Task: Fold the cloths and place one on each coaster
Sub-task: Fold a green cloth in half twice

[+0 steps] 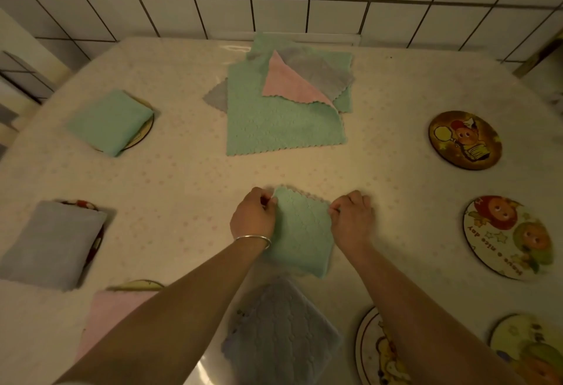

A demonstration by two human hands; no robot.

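A folded green cloth (pixel 300 232) lay on the tabletop (pixel 182 177) just in front of the person, pinched at its far corners by both hands. The left hand (pixel 254 217) was closed on the far left corner and the right hand (pixel 352 220) was closed on the far right corner, fingers curled tight on the scalloped edge. This looked like the last crease of a fold, with the placing not yet done.

Just nearer the person lay a folded grey cloth (pixel 280 333); whether a coaster sat under it could not be told. To the left, three coasters were already covered: a folded green cloth (pixel 111 121), a grey one (pixel 51 240) and a pink one (pixel 106 314).

At the far side of the tabletop a pile of unfolded cloths (pixel 286 101) in green, pink and grey waited. On the right, four coasters stood bare: a dark one (pixel 464 140), a pale one (pixel 507 237), and two near the lower edge (pixel 373 351) (pixel 530 351). By this count the task was perhaps half done
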